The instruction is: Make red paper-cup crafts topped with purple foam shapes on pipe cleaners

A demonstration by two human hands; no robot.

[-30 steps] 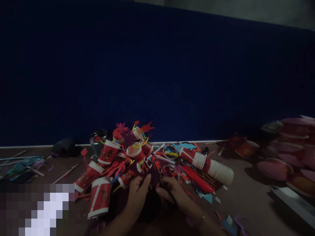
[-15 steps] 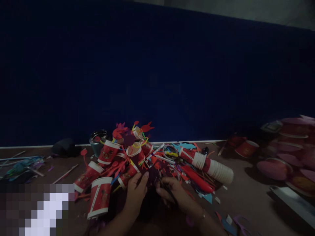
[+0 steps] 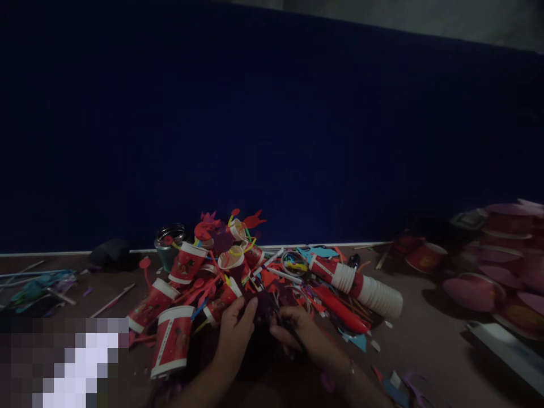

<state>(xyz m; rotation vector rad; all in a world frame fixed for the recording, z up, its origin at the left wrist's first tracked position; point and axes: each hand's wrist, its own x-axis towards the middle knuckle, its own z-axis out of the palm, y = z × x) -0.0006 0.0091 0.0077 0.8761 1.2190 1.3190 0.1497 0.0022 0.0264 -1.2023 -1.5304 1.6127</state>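
Note:
The scene is very dark. My left hand (image 3: 235, 335) and my right hand (image 3: 300, 335) meet low in the middle, at the near edge of a heap of red paper cups (image 3: 187, 264) and coloured paper cut-outs. Both hands are closed on a dark purple paper piece (image 3: 265, 309) between them. A thin dark tool, perhaps scissors (image 3: 285, 326), runs through my right hand's fingers. A red cup (image 3: 172, 341) stands just left of my left wrist.
A sleeve of stacked cups (image 3: 361, 286) lies right of the heap. A small metal tin (image 3: 169, 242) stands behind it, against a dark blue wall. Pink plates and bowls (image 3: 497, 266) crowd the right side. Straws and scraps (image 3: 38, 283) lie at left.
My hands have shifted slightly on the purple piece, the left thumb now a little higher. Everything else is still.

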